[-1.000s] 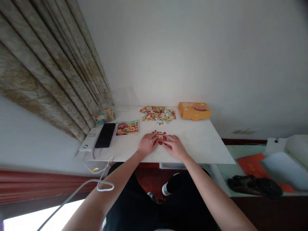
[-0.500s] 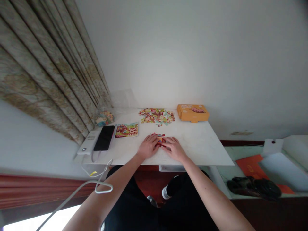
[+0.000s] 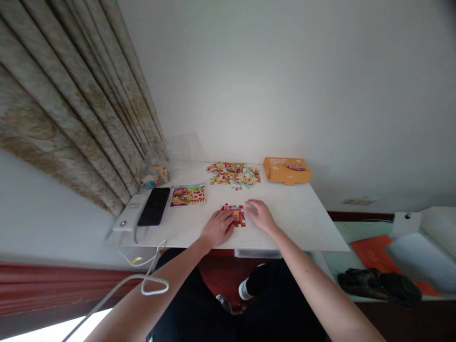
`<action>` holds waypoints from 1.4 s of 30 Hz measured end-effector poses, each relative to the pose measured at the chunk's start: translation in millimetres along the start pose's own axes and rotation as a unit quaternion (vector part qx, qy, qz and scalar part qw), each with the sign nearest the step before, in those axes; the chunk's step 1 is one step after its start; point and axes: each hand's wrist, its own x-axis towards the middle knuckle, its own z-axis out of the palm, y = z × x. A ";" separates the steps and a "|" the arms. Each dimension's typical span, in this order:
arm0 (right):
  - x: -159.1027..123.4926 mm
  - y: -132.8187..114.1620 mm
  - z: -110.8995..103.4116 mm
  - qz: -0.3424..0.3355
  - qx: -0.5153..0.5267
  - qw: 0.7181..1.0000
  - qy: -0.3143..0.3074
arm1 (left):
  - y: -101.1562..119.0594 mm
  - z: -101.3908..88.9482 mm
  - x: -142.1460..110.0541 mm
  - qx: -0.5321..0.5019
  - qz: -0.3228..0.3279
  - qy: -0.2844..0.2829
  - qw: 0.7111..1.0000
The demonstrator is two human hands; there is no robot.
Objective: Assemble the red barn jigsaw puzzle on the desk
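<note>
A small joined section of red jigsaw puzzle [image 3: 241, 218] lies on the white table, near its front. My left hand [image 3: 218, 227] rests on the section's left side with fingers stretched out, covering part of it. Just right of the section, my right hand [image 3: 261, 215] hovers with fingers bent and parted; nothing shows in it. Farther back is a pile of loose jigsaw pieces [image 3: 235, 174], with a few stray pieces at its near edge. To the left lies a picture card [image 3: 188, 194] with a printed farm scene.
An orange puzzle box [image 3: 288, 170] stands at the back right. On the left are a black phone [image 3: 154, 206], a white power bank [image 3: 128, 212] and a clear bag of pieces [image 3: 155, 175]. A white cable [image 3: 156, 280] hangs by my left arm. Dark shoes [image 3: 377, 285] sit on the right shelf.
My right hand has come off the puzzle section and moved a little right, uncovering its right side. My left hand stays on the section. The view has shifted slightly.
</note>
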 end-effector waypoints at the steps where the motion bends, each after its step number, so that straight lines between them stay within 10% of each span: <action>1: 10.3 3.9 4.9 0.010 -0.013 1.000 0.007 | 0.5 0.1 0.6 0.000 -0.002 0.002 1.000; 12: 100.1 30.5 24.1 0.132 -0.146 0.975 0.106 | 2.0 0.2 1.4 -0.020 -0.023 0.016 0.999; 28: 227.3 -10.4 61.5 0.105 -0.188 0.972 -0.095 | 3.4 -0.9 3.0 -0.030 -0.039 0.019 0.999; 42: 249.6 8.4 66.6 0.155 -0.076 0.983 -0.064 | 2.6 -2.8 3.8 -0.036 -0.039 0.018 0.998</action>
